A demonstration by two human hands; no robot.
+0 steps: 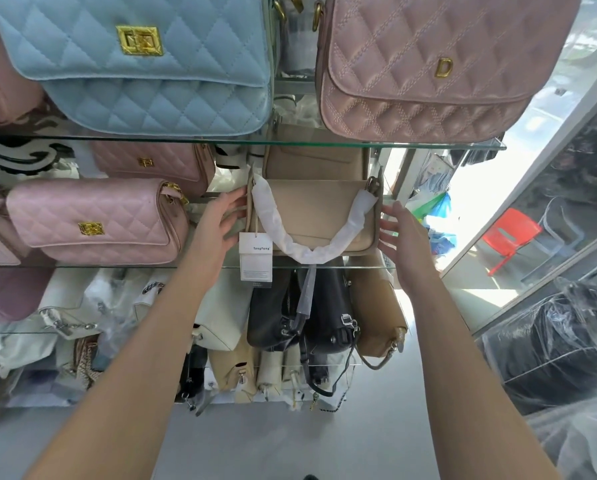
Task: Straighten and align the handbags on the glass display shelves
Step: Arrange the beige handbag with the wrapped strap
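- Grey floor [290,441] runs beneath a stack of glass display shelves crowded with handbags, and a glazed shopfront on the right gives onto a red plastic chair [508,237] outside.
- Both bare forearms reach up and forward from the bottom of the view, bracketing one bag on the middle glass shelf [117,267].
- That beige handbag [311,216] is smooth and boxy, standing upright at the shelf's front edge; its handle, wrapped in white paper [304,251], droops in a loop across the front, and a white hang tag [255,256] dangles over the shelf edge at its lower left.
- Left hand [226,216] is open, fingers spread, with fingertips at the bag's left side; actual contact is hard to judge.
- Right hand [402,230] is likewise open, palm turned inward, fingers just beside the bag's right edge, nothing clasped.
- So the bag sits between the two palms, held by neither.
- Left of it on the same shelf lies a pink quilted handbag [93,223] with a gold clasp.
- Lower shelves hold black, tan and cream bags packed close.
- On the shelf above stand a light blue quilted handbag [144,64] and a dusty pink quilted handbag [428,64] bearing a gold letter D.
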